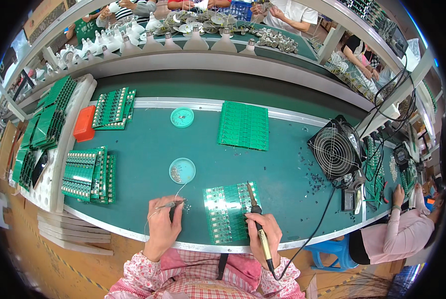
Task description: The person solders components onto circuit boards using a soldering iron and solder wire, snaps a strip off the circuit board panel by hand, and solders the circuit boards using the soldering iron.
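My right hand (264,231) is closed around a soldering iron (261,230). Its tip points away from me, over the far right part of a green circuit board panel (225,212); whether it touches I cannot tell. Rows of pale components line that panel at the table's front edge. To the left of it, my left hand (163,225) pinches slim metal tweezers (171,205), with a thin pale solder wire (183,190) running by the fingers. Tiny loose parts (186,206) lie by the tweezers' tip. A round turquoise dish (188,171) with small parts stands just beyond.
Stacked circuit boards (88,174) and an orange box (85,123) stand left. Farther back are another turquoise dish (182,117) and a green panel stack (243,125). A black fan (335,149) stands right, near the iron's cord (319,230). A co-worker (397,226) sits at far right.
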{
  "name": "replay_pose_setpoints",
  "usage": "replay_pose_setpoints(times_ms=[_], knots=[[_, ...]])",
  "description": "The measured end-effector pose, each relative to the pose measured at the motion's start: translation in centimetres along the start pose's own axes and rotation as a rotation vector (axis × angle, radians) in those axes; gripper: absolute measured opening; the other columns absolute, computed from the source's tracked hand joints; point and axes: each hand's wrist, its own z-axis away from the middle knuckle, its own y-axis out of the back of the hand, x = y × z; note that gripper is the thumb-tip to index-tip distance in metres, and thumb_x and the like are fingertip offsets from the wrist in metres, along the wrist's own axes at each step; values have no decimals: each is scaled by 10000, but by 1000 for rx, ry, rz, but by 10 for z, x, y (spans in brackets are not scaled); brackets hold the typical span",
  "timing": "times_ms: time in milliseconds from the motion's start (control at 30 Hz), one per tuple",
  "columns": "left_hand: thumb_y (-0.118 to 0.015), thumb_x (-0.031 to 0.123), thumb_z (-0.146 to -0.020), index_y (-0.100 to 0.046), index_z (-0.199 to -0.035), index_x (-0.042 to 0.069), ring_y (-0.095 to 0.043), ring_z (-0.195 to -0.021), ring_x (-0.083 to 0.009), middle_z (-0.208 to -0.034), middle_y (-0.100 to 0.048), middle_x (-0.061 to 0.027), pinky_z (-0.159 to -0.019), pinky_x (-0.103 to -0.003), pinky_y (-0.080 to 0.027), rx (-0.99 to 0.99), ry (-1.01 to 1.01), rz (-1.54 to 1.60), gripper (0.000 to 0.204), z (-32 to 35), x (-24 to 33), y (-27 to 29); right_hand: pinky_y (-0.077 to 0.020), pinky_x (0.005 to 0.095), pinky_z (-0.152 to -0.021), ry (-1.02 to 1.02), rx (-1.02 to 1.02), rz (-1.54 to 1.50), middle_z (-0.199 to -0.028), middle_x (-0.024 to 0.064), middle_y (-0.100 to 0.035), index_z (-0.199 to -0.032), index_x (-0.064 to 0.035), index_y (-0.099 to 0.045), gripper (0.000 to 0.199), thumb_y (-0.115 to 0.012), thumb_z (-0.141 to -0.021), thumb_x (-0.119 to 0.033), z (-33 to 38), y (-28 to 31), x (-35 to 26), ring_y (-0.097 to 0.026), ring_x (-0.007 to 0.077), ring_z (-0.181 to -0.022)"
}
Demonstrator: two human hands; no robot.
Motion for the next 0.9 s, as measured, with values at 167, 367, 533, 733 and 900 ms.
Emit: replay_pose_setpoints(times_ms=[167,367,533,733,900], knots=[[-667,2,-849,-641,-997,60,-623,-873,-269,-975,-675,-65,-850,-377,-431,-4,-3,-5,162,0,1,1,-471,353,-611,3,9,-8,-780,121,-619,-1020,-31,-677,286,-705,-769,103,0,0,0,-578,275,-666],[-663,0,-851,-640,-988,55,-629,-874,-263,-970,-678,-67,-855,-379,-429,-4,-13,-4,149,0,1,0,-470,350,-607,5,20,-9,-775,119,-617,-1018,-33,-677,281,-703,-773,103,1,0,0,-575,275,-660],[-661,1,-854,-639,-972,51,-636,-870,-261,-955,-681,-68,-855,-377,-431,3,-33,22,129,-5,12,-2,-469,349,-600,5,13,-34,-780,116,-625,-1016,-37,-681,283,-707,-771,102,-1,1,-1,-580,269,-658],[-661,10,-858,-670,-914,20,-641,-898,-315,-954,-698,-114,-831,-387,-471,-102,6,164,57,-11,28,-17,-471,346,-601,8,15,-45,-782,113,-630,-1024,-38,-680,292,-708,-770,103,-2,1,0,-585,271,-657],[-673,1,-839,-671,-939,31,-634,-876,-316,-955,-689,-109,-807,-390,-476,-128,-36,165,104,-7,24,-26,-473,346,-604,-8,22,-57,-780,113,-627,-1026,-37,-680,293,-708,-770,103,-2,3,1,-585,271,-660]])
